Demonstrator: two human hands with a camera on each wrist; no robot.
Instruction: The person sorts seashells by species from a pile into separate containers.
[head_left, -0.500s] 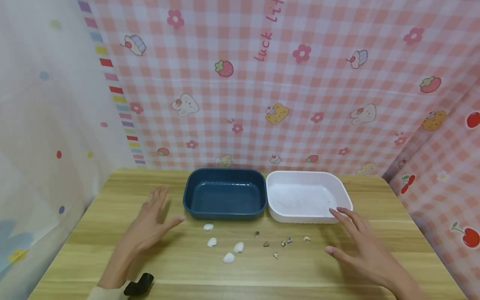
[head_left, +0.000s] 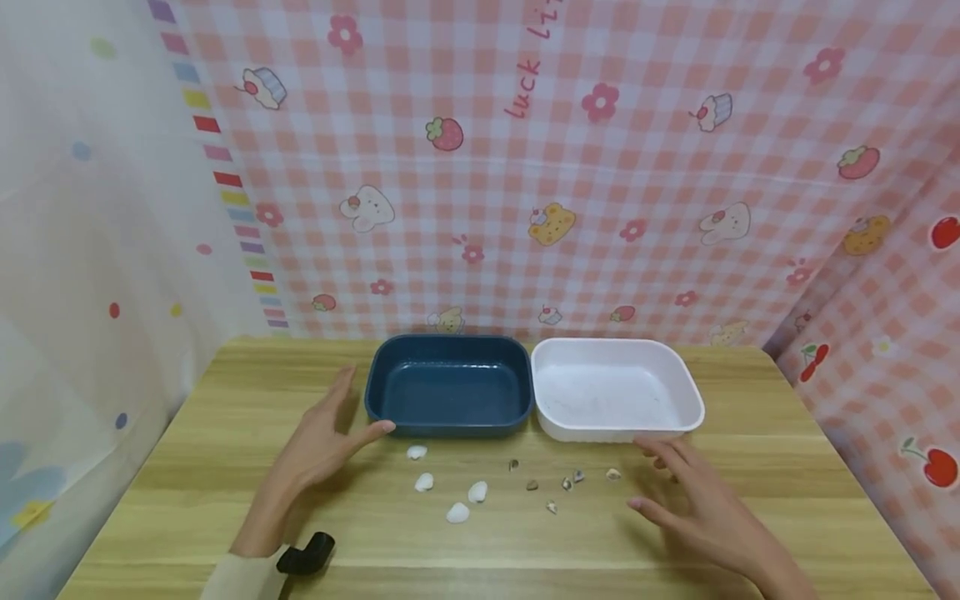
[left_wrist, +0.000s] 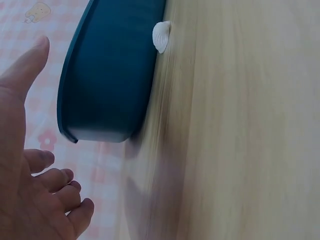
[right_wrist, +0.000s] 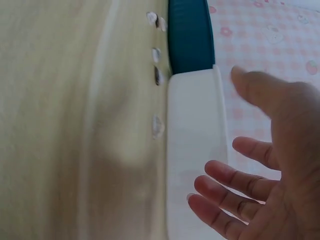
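Note:
My left hand [head_left: 318, 446] holds nothing and hovers by the near left corner of a dark blue rectangular dish [head_left: 450, 396], fingers extended and thumb spread apart. In front of that dish lie several white seashells [head_left: 457, 512]. Over the table, before the near right part of a white rectangular dish [head_left: 607, 392], is my right hand [head_left: 705, 508], its fingers loosely bent and nothing held. Several small dark-patterned shells [head_left: 567, 483] lie to the left of it. The left wrist view has one white seashell [left_wrist: 161, 36] beside the blue dish's wall.
Both dishes stand side by side at the back of a wood-grain table [head_left: 495, 575], with nothing in them. Behind hangs a pink checked cloth [head_left: 495, 175]; a pale cloth [head_left: 112, 250] borders the left. A black strap piece [head_left: 306, 554] sits at my left wrist.
My left hand has shifted right, closer to the blue dish. The right hand has moved left and slightly back from the white dish's rim. Dishes and shells keep their places.

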